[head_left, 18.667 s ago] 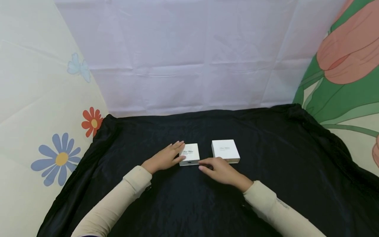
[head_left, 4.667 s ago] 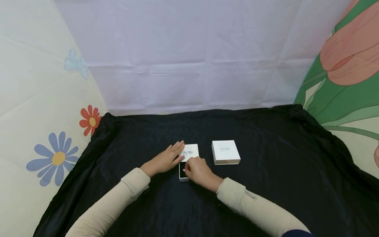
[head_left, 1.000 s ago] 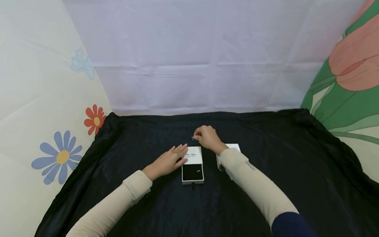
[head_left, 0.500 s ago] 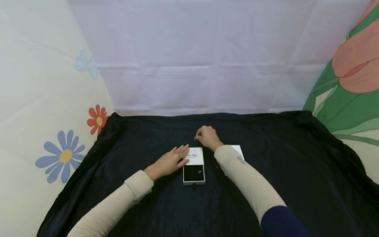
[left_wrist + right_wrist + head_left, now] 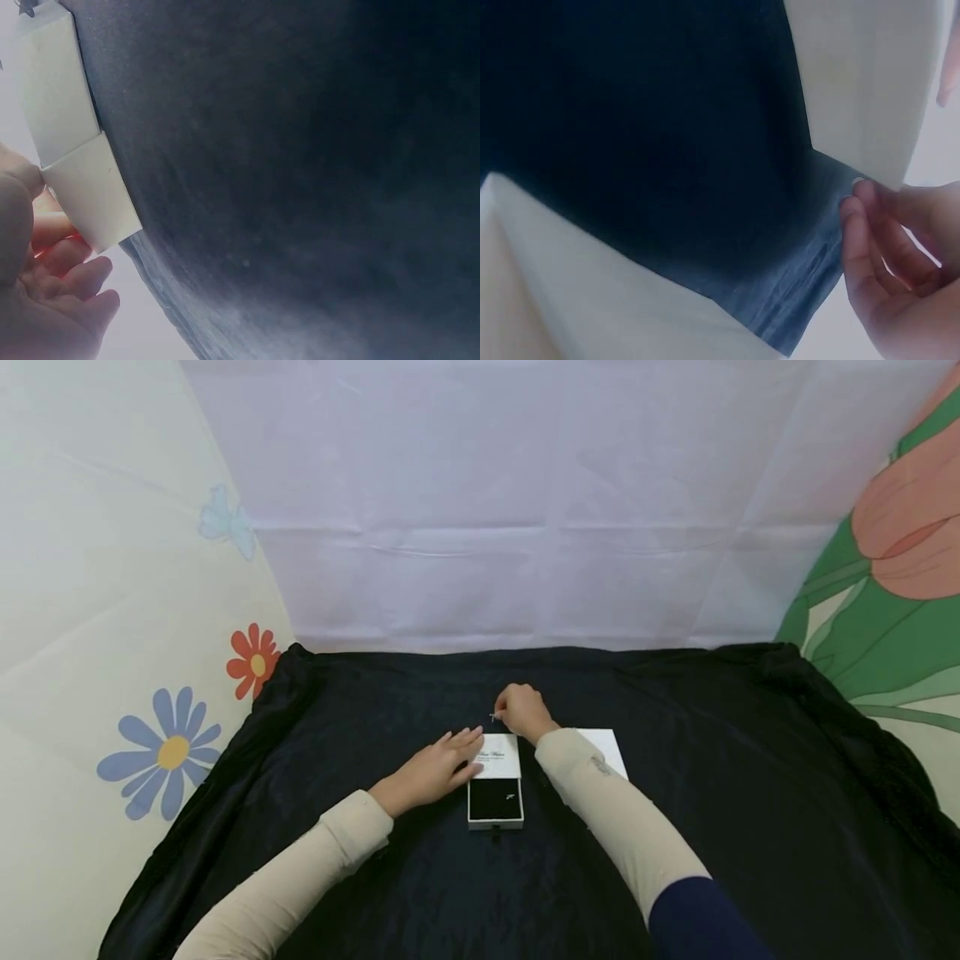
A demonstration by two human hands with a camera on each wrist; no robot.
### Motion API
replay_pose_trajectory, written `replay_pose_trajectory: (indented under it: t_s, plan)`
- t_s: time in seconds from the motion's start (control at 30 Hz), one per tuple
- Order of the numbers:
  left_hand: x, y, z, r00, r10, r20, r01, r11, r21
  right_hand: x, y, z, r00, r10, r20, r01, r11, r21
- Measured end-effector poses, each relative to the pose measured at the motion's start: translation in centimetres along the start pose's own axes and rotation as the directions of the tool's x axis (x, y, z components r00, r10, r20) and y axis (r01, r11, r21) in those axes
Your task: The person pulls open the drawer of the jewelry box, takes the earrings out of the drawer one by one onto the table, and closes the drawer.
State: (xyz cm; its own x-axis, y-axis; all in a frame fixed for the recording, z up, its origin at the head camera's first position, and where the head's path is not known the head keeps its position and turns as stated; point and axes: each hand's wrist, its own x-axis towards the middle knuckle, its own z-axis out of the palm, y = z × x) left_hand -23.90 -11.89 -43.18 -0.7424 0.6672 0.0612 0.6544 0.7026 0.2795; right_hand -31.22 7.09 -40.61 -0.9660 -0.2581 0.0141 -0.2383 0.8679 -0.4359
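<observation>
My left hand (image 5: 435,770) rests with fingers extended on the left edge of a small white printed jewellery box (image 5: 501,767). The box's drawer (image 5: 496,825), lined in black, is pulled out toward me. A small silvery earring (image 5: 511,797) lies at the right of the lining. Beyond the box, my right hand (image 5: 525,710) pinches another tiny silvery earring (image 5: 492,717) between thumb and fingertips. In the left wrist view, the fingers (image 5: 86,277) lie along the side of the box sleeve (image 5: 94,191). The right wrist view shows the right hand (image 5: 900,262) with fingertips close together.
A second white box (image 5: 609,747) stands to the right, partly hidden behind the right sleeve (image 5: 600,793). Black cloth (image 5: 375,693) covers the table. A pale sheet (image 5: 450,485) hangs behind it.
The box was shut at first; its drawer has since been pulled out. My right hand has lifted one earring from it to beyond the box, lowering slightly just now. The left hand stays put.
</observation>
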Motion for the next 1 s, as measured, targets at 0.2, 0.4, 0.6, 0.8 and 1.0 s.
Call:
replay_pose_trajectory:
  t_s: [0.2,0.4,0.6,0.8,1.0]
  plan:
    - [0.0,0.0,-0.1,1.0,0.002,-0.005,-0.002,1.0,0.0,0.3,-0.4,0.4,0.999,0.031,0.028,-0.031,0.999,0.008]
    - [0.0,0.1,-0.3,1.0,0.0,-0.002,0.0,1.0,-0.017,0.6,-0.3,0.7,0.998,0.043,0.035,-0.043,0.999,-0.006]
    - [0.1,0.0,0.0,1.0,-0.009,0.006,0.009,1.0,-0.009,0.7,-0.2,0.9,0.999,0.023,0.038,-0.022,1.0,-0.015]
    - [0.2,-0.1,0.2,1.0,-0.016,0.007,0.016,1.0,-0.008,0.8,-0.1,1.1,0.999,0.013,0.035,-0.012,1.0,-0.017]
    - [0.1,-0.1,0.3,1.0,-0.022,0.008,0.022,1.0,-0.007,1.0,0.0,1.3,0.999,0.025,0.035,-0.024,0.999,-0.021]
